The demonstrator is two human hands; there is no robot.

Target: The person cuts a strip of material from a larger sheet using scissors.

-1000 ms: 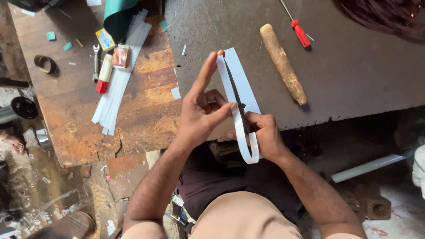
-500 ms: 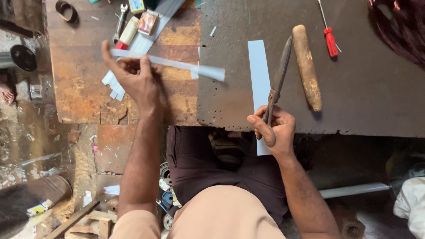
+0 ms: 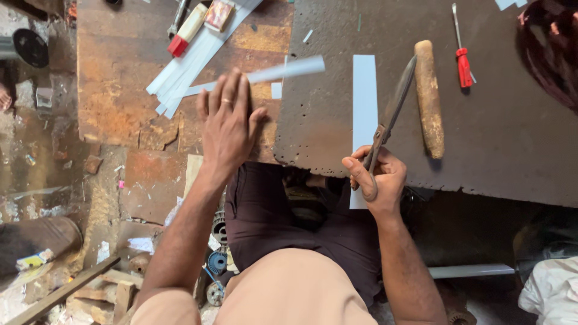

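The left hand [image 3: 227, 120], fingers spread flat, carries a narrow white strip [image 3: 283, 70] toward the strip pile [image 3: 186, 66]. The right hand [image 3: 378, 177] grips closed shears [image 3: 390, 117], blades resting by the wide sheet [image 3: 363, 114] on the bench [image 3: 512, 132].

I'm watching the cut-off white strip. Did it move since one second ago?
Yes. The narrow white strip left the shears; the left hand carried it left, toward the strip pile, away from the wooden handle.
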